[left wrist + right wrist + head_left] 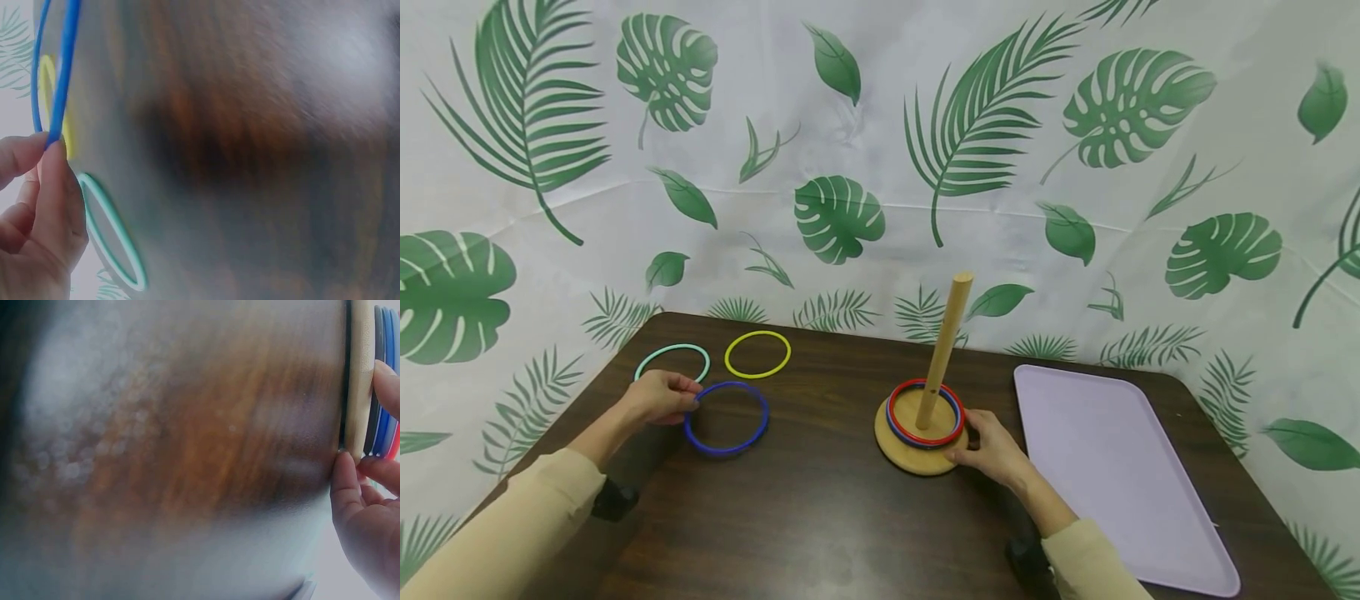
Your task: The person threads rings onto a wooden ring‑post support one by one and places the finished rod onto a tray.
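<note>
My left hand point(662, 397) pinches the near-left edge of a dark blue ring point(727, 417) on the brown table point(820, 517); in the left wrist view my fingertips point(50, 156) hold that blue ring point(62, 75). A mint ring point(672, 360) and a yellow ring point(757, 353) lie flat just behind it. My right hand point(988, 446) grips the right rim of a round wooden base point(917, 454) with an upright peg point(946, 346). Red and blue rings point(925, 414) are stacked on the base around the peg. The right wrist view shows my fingers point(347, 481) on the base edge point(359, 375).
A flat lilac tray point(1112, 467) lies on the table to the right of the peg stand. A white backdrop printed with green leaves point(865, 150) stands close behind the table. The table's rounded corners are at the far left and far right.
</note>
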`<state>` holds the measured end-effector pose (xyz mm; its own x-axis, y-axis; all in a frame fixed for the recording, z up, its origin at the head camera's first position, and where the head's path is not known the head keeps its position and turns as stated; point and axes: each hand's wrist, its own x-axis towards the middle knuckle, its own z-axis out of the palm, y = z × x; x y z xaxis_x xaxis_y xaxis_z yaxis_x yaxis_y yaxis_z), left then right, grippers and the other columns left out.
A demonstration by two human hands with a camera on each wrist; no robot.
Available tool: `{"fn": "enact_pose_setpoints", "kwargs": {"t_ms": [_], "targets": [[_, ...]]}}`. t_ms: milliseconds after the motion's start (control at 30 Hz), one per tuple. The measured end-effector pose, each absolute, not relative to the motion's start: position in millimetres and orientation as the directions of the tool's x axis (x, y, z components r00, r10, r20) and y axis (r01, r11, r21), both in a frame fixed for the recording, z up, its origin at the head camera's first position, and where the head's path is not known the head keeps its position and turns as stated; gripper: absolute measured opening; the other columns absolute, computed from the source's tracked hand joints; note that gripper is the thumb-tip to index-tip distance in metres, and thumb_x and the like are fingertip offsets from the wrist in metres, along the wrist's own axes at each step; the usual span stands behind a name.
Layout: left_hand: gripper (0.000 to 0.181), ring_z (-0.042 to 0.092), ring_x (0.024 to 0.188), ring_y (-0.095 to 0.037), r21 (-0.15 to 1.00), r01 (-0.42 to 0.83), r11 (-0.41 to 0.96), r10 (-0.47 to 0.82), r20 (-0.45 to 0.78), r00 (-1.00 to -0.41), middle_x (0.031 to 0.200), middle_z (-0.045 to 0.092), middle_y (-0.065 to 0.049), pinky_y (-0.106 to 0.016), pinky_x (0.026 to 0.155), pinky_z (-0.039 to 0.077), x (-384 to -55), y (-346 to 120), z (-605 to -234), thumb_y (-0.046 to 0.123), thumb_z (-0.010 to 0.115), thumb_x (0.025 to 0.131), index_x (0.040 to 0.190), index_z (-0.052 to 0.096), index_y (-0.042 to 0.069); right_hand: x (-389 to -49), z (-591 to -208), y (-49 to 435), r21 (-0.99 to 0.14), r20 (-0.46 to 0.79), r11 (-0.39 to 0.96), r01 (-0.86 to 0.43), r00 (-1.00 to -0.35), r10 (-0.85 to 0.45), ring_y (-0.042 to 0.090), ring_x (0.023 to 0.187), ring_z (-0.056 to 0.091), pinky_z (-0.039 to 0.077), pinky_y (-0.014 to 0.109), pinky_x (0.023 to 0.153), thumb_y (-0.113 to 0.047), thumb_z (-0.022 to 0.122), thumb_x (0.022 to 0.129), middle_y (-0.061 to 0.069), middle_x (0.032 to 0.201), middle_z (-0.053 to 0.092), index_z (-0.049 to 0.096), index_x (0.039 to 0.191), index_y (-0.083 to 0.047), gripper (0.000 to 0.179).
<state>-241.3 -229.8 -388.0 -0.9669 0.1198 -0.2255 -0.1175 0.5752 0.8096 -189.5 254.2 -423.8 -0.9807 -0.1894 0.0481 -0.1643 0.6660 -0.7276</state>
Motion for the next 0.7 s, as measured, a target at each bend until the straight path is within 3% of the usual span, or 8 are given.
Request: {"fn": "enact_pose_setpoints", "kwargs": {"t_ms": [233,533,700], "targets": [[0.039,0.061,0.074,-0.004,0.915,-0.125,0.382,0.22,-0.222,-0.95,0.08,0.062,0.007,-0.026,0.07,0.058,-246.9,-213.5,-371.1,0.003,0.059,0.09,0.12,0.046,-0.019,-190.0,-424.3,254.5,-0.732,0.06,0.657,-0.18,-0.978,-0.201,0.04,0.118,0.043,0.055,0.037,0.082,-0.005,0.079,0.072,0.03,0.125,0.045,0.048,0.128,0.014,0.067],[0.041,0.063,0.079,-0.002,0.975,-0.126,0.183,0.321,-0.181,-0.93,0.084,0.063,0.008,-0.02,0.074,0.056,-247.7,-166.3,-322.5,0.007,0.057,0.093,0.127,0.043,-0.012,-189.5,-424.6,254.7,-0.748,0.069,0.635,-0.191,-0.975,-0.211,0.042,0.118,0.043,0.056,0.037,0.08,-0.003,0.079,0.073,0.032,0.125,0.042,0.046,0.128,0.015,0.067],[0.032,0.062,0.077,-0.004,0.987,-0.117,0.108,0.372,-0.15,-0.916,0.087,0.061,0.006,-0.019,0.074,0.055,-244.3,-135.7,-291.8,0.007,0.057,0.093,0.122,0.047,-0.004,-188.8,-425.0,254.3,-0.765,0.059,0.619,-0.179,-0.976,-0.209,0.043,0.118,0.042,0.056,0.036,0.081,-0.002,0.078,0.073,0.033,0.126,0.04,0.044,0.129,0.017,0.068]]}}
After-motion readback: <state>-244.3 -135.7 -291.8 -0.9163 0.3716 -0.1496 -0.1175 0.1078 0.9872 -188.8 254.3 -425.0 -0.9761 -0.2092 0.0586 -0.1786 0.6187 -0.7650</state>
